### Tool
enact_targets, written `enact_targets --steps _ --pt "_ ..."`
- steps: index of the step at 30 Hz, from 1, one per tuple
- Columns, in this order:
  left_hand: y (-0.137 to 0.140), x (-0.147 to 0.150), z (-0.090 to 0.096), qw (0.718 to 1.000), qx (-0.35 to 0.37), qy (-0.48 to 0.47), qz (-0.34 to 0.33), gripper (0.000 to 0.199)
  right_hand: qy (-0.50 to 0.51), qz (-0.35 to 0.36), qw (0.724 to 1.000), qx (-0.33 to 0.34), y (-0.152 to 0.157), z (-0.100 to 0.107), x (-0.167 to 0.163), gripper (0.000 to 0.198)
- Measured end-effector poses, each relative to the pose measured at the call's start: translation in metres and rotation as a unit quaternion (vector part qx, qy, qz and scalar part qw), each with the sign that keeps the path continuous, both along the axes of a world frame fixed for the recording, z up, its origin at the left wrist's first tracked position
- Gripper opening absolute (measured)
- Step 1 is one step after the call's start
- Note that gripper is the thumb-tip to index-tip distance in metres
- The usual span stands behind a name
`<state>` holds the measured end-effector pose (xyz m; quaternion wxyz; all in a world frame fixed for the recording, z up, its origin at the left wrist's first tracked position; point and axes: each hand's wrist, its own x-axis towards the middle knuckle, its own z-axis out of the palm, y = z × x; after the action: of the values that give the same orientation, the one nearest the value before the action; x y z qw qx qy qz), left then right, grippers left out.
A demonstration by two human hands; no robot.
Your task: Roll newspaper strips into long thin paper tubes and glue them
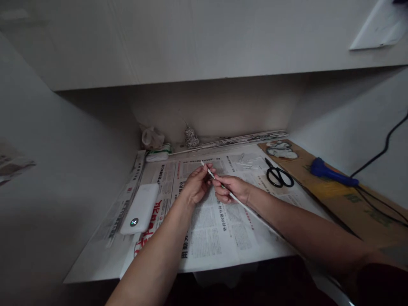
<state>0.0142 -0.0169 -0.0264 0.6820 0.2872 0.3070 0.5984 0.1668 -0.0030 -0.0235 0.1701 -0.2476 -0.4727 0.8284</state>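
Both hands are on a long thin white stick (245,207), which looks like rolled paper and runs down to the lower right along my right forearm. Close to its upper end, my left hand (196,185) has its fingers pinched round it. My right hand (234,189) grips the same stick just below, with the fingers curled. The tip pokes out above my left fingers, and dark marks show on the stick between the hands. Beneath them lies printed newspaper (207,242) spread over the table.
Black-handled scissors (279,176) and small white pieces (248,163) lie to the right. A blue tool with a cord (333,172) rests on cardboard (334,195). At left is a white power bank (142,208). Long thin sticks (242,140) line the back, under an overhanging panel (204,42).
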Motion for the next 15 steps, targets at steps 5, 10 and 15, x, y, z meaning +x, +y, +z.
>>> enact_targets --steps 5,10,15 --pt "-0.0008 0.0029 -0.0021 0.999 0.008 0.033 0.0 0.029 -0.149 -0.118 0.951 0.242 -0.0035 -0.0009 -0.0059 0.042" --pt "0.0 0.0019 -0.0054 0.998 0.02 0.052 -0.009 0.03 -0.157 -0.132 0.945 0.256 -0.0055 -0.0059 -0.0085 0.042" --pt "-0.0017 0.0012 -0.0031 0.999 0.006 0.049 -0.015 0.029 -0.038 -0.054 0.993 0.098 -0.0047 0.0 -0.0022 0.039"
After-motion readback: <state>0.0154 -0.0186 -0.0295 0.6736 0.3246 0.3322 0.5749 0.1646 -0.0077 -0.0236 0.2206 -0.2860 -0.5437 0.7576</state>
